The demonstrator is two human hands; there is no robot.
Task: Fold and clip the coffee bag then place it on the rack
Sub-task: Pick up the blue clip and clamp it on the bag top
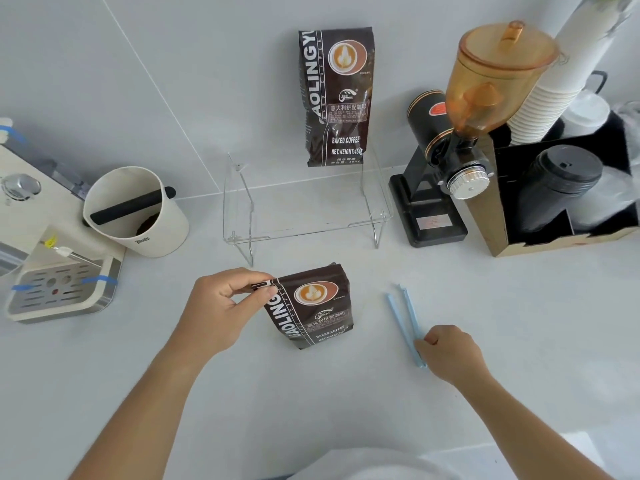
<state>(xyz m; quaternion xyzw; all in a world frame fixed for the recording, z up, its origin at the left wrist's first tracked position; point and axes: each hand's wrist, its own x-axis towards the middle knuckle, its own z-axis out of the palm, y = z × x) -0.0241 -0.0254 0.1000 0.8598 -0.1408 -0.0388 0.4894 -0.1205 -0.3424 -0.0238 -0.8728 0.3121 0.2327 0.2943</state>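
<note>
A dark brown coffee bag point(313, 306) stands on the white counter in front of me, its top folded down. My left hand point(221, 306) pinches the folded top at the bag's upper left corner. To the right lies a long light-blue bag clip point(405, 317), its two arms apart at the far end. My right hand point(450, 351) is closed on the clip's near end. A clear acrylic rack point(304, 216) stands behind the bag, and a second, taller coffee bag point(336, 95) stands upright at the rack's back against the wall.
A white knock box point(138, 213) with a black bar and an espresso machine's drip tray point(59, 289) are at the left. A black coffee grinder point(446, 174) with an amber hopper, a cardboard organiser point(491, 223) with lids and a stack of paper cups point(554, 88) are at the right.
</note>
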